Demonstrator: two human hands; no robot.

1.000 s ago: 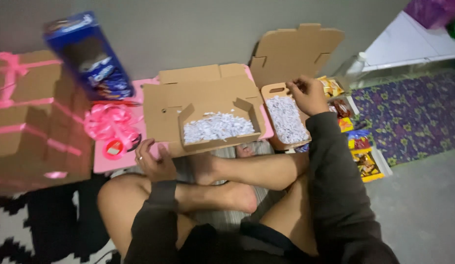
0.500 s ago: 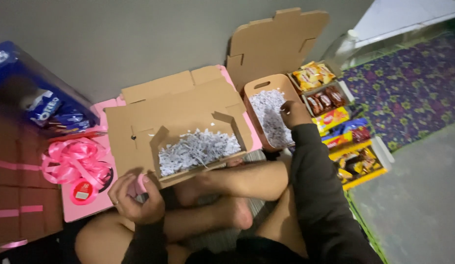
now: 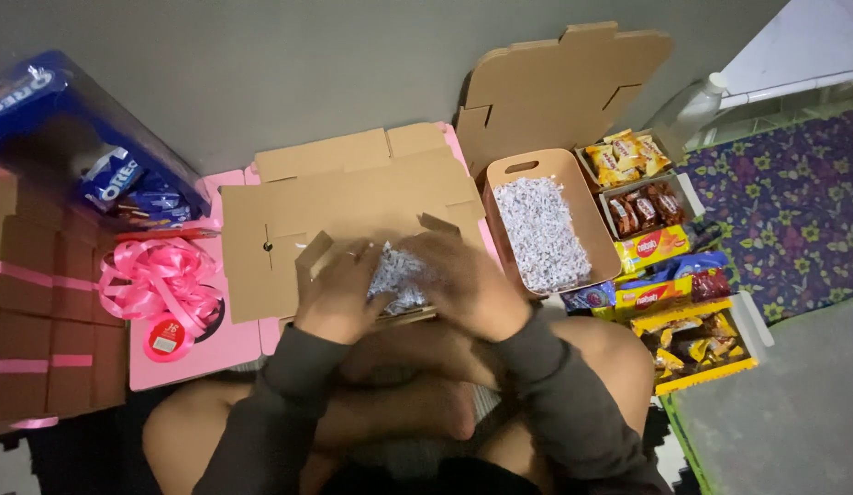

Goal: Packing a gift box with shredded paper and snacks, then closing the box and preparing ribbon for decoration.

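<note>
An open brown cardboard box lies on the floor in front of my crossed legs, with white shredded paper inside it. My left hand rests on the box's front left edge, fingers spread over the paper. My right hand, blurred by motion, is in the paper at the box's right side. Whether either hand grips paper cannot be made out.
A tan bin of shredded paper stands to the right, with a folded cardboard box behind it. Trays of snack packets lie further right. Pink ribbon, a blue biscuit box and ribbon-tied boxes are at the left.
My right hand has left the tan bin and come over the open box. My left hand has risen from near my knee onto the box. The view has shifted.
</note>
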